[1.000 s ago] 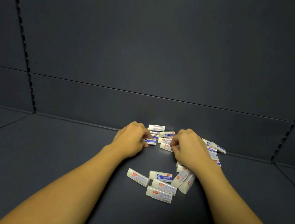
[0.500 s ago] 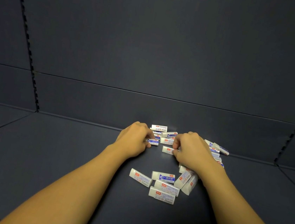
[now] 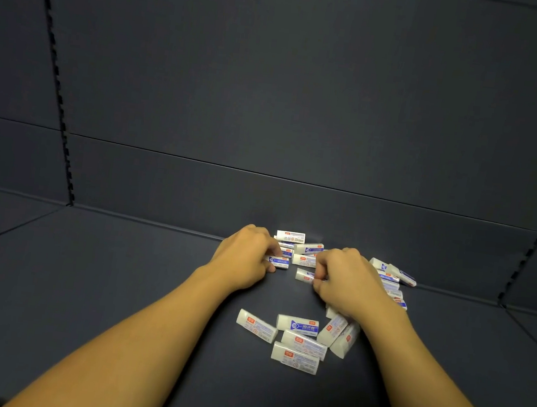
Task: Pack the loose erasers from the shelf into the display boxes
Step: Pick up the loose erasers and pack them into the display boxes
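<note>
1. Meanwhile, one eraser (image 3: 304, 275) has been drawn clear of the far pile, at 12 o'clock, pinched by the right hand (image 3: 345, 284).
2. Another eraser (image 3: 279, 262) is gripped by the left hand (image 3: 243, 258).
3. No display boxes are visible; gathering is judged ongoing.

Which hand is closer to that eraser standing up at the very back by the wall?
Left. The left hand lies just beside and below the back eraser; the right hand sits farther off, to its right and nearer the camera.
</note>
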Available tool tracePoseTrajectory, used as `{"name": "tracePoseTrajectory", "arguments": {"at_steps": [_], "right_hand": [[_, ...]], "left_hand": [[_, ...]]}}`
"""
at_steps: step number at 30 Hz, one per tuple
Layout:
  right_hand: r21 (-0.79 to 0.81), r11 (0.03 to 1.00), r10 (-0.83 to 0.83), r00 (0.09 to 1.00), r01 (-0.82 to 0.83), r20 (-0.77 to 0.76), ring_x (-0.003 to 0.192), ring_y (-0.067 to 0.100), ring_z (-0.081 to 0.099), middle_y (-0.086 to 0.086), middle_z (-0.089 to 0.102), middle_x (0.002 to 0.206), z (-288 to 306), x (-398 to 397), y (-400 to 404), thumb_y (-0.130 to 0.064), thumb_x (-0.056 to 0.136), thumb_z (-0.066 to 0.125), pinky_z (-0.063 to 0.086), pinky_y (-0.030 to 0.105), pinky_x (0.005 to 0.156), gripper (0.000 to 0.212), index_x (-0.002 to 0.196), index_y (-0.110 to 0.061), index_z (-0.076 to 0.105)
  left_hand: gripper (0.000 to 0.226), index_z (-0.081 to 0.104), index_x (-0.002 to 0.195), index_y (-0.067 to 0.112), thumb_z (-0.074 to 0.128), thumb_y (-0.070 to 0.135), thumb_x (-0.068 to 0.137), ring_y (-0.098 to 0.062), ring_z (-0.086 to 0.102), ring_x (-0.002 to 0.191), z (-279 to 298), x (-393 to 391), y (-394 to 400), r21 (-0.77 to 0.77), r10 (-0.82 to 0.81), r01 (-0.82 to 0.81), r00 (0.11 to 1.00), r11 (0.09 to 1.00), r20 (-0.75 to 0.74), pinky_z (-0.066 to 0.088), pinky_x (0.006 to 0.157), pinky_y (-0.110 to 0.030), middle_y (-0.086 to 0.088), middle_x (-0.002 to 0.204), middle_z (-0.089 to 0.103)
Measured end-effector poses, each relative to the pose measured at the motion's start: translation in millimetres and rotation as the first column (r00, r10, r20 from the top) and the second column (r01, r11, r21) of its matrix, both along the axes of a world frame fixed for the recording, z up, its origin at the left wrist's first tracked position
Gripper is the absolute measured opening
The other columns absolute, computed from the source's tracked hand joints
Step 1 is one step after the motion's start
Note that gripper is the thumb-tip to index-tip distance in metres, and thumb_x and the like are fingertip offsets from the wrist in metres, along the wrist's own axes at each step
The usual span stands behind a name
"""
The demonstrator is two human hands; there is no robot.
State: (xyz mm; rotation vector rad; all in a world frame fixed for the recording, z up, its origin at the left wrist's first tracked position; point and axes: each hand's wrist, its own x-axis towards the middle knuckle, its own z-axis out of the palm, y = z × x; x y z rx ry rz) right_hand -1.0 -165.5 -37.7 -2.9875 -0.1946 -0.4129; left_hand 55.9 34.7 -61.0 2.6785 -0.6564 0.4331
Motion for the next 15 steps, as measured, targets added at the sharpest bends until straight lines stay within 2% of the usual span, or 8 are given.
{"name": "tracePoseTrajectory", "arguments": {"at_steps": [4, 6, 9, 12, 15], "right_hand": [[0.015, 1.000, 0.014, 1.000, -0.014, 0.013, 0.092, 0.016, 0.057, -0.007, 0.056, 0.090, 0, 0, 0, -0.030, 0.084, 0.072, 0.049, 0.031, 0.074, 0.014, 0.078, -0.027, 0.060], [0.022, 0.999, 0.027, 0.999, -0.027, 0.025, 0.095, 0.016, 0.056, -0.006, 0.053, 0.099, 2, -3, 1, -0.033, 0.083, 0.075, 0.046, 0.028, 0.076, 0.016, 0.093, -0.032, 0.062], [0.019, 0.999, 0.045, 0.996, -0.047, 0.081, 0.106, 0.019, 0.055, -0.002, 0.058, 0.111, 4, -6, -1, -0.034, 0.085, 0.075, 0.046, 0.031, 0.086, 0.042, 0.124, -0.032, 0.062], [-0.008, 0.995, 0.095, 0.983, -0.095, 0.159, 0.103, 0.015, 0.049, -0.006, 0.065, 0.108, 7, -10, -5, -0.031, 0.087, 0.072, 0.043, 0.029, 0.086, 0.036, 0.122, -0.026, 0.068], [-0.019, 0.993, 0.121, 0.973, -0.120, 0.197, 0.100, 0.014, 0.048, -0.007, 0.063, 0.105, 11, -22, -9, -0.028, 0.087, 0.071, 0.041, 0.027, 0.082, 0.029, 0.116, -0.026, 0.071]], "left_hand": [[0.027, 0.069, 0.116, 0.029, 0.073, 0.027, 0.089, -0.015, 0.048, 0.113, 1, -1, 2, 0.003, 0.005, -0.005, 1.000, 1.000, 0.014, 0.050, 0.090, -0.038, 0.008, 0.115, 0.061], [0.026, 0.069, 0.115, 0.030, 0.072, 0.030, 0.089, -0.014, 0.048, 0.113, 4, -3, 3, 0.012, 0.007, -0.007, 1.000, 1.000, 0.024, 0.050, 0.089, -0.038, 0.008, 0.115, 0.060], [0.025, 0.068, 0.115, 0.031, 0.070, 0.030, 0.090, -0.014, 0.048, 0.112, 7, -9, 5, 0.017, 0.012, -0.013, 0.999, 1.000, 0.052, 0.050, 0.088, -0.036, 0.009, 0.114, 0.060], [0.024, 0.068, 0.114, 0.032, 0.069, 0.030, 0.090, -0.015, 0.049, 0.109, 12, -19, 11, 0.013, -0.001, 0.000, 0.995, 1.000, 0.101, 0.050, 0.084, -0.035, 0.009, 0.110, 0.062], [0.024, 0.068, 0.112, 0.033, 0.072, 0.035, 0.089, -0.014, 0.050, 0.104, 22, -27, 20, -0.005, -0.031, 0.033, 0.985, 0.999, 0.171, 0.048, 0.080, -0.033, 0.010, 0.105, 0.064]]}}
